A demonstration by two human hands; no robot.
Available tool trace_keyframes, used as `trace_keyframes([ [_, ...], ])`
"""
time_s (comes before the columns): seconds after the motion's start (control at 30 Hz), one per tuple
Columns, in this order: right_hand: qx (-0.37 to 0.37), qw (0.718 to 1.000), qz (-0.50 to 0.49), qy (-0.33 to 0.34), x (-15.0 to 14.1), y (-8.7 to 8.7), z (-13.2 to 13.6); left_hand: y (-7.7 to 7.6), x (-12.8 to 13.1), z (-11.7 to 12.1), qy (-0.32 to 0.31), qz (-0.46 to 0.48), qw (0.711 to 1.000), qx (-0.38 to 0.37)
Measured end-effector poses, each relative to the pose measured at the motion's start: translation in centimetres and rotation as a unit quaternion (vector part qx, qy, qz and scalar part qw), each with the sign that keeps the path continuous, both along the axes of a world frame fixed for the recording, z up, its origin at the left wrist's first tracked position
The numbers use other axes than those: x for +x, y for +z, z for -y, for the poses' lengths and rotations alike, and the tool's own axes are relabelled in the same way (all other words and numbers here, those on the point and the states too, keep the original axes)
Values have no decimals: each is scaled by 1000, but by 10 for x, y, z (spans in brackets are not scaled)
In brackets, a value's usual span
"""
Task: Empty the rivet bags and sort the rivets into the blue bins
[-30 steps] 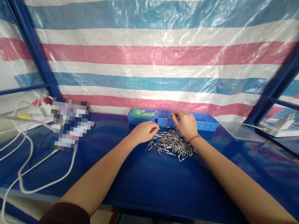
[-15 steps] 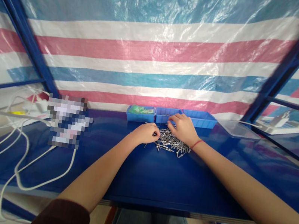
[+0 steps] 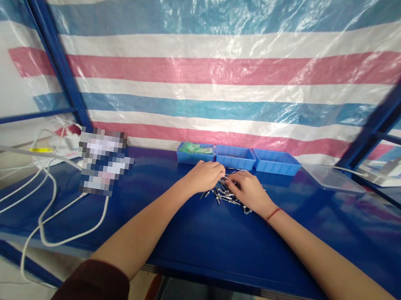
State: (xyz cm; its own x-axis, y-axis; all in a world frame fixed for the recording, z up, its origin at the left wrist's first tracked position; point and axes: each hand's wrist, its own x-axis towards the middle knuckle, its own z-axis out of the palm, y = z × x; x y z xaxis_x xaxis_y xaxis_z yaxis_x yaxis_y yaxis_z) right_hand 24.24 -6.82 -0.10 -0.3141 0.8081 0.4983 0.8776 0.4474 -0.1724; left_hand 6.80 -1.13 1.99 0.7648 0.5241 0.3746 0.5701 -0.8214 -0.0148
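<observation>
A pile of small silver metal rivets (image 3: pixel 224 194) lies on the blue table (image 3: pixel 210 232) just in front of three small blue bins (image 3: pixel 235 157). My left hand (image 3: pixel 204 176) rests at the pile's left edge with its fingers curled and pinched together; what they hold is hidden. My right hand (image 3: pixel 251 191) lies over the right side of the pile, fingers bent down onto the rivets. A red string circles my right wrist. The two hands almost touch above the pile.
The left bin holds green pieces (image 3: pixel 195 149). A clear plastic lid (image 3: pixel 331 178) lies at the back right. White cables (image 3: pixel 44 196) and a blurred-out box (image 3: pixel 102 160) sit at the left. Blue frame posts and a striped tarp close off the back.
My right hand has drawn back from the middle bin onto the rivet pile. My left hand has shifted slightly right, towards it. The camera view has shifted a little.
</observation>
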Motion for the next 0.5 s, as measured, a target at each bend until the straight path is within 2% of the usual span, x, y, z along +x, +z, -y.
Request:
trace_keyframes([
  [0.13, 22, 999, -23, 7, -3, -1, 0, 1, 3, 0, -44, 105, 992, -52],
  [0.27, 38, 997, -67, 21, -3, 0, 0, 1, 5, 0, -104, 202, 964, -138],
  [0.37, 43, 995, -91, 20, -3, 2, 1, 2, 7, -1, -105, 229, 954, -164],
  [0.5, 43, 989, -142, 1, -5, 6, 4, 4, 10, -1, -91, 259, 950, -150],
])
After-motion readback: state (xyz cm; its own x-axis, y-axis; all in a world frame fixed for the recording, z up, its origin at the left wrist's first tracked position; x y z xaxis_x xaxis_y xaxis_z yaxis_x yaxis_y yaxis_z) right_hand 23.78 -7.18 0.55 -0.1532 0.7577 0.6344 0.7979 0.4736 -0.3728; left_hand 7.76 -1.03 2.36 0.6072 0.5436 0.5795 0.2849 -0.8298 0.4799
